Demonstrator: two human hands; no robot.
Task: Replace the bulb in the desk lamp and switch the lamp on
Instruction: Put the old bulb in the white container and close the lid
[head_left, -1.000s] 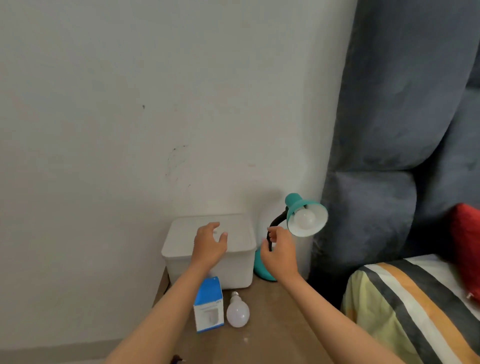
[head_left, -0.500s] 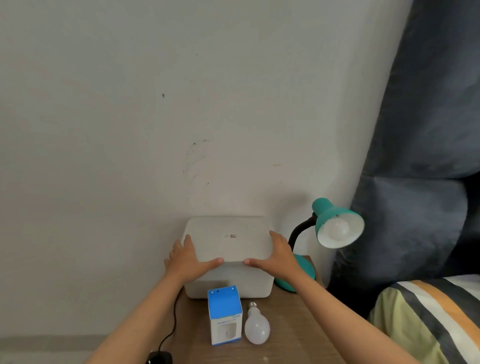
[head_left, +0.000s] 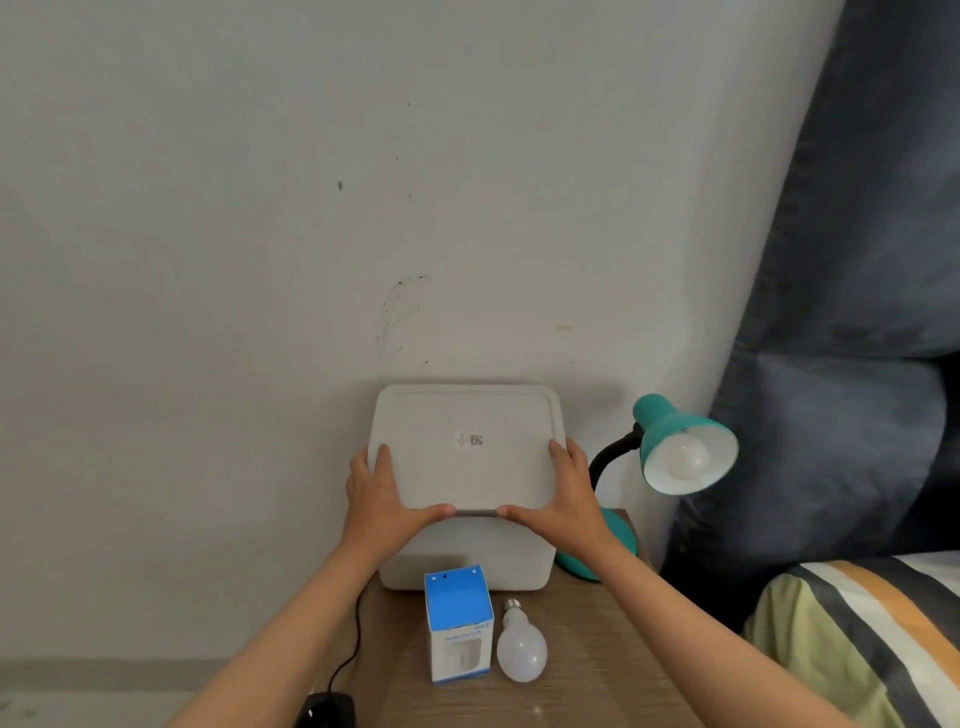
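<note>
A teal desk lamp with a black gooseneck stands at the back right of the wooden bedside table, a white bulb in its shade. A loose white bulb lies on the table beside a blue and white bulb box. Behind them sits a white plastic bin. Its white lid is tilted up at the front, facing me. My left hand grips the lid's left edge and my right hand grips its right edge.
A black cord runs down the table's left side to a black plug. A grey padded headboard and a striped bedcover fill the right. A pale wall stands behind the table.
My right hand left the lamp's neck. Both hands took hold of the bin lid and have lifted its front edge up, tilting it toward me. The view has shifted left.
</note>
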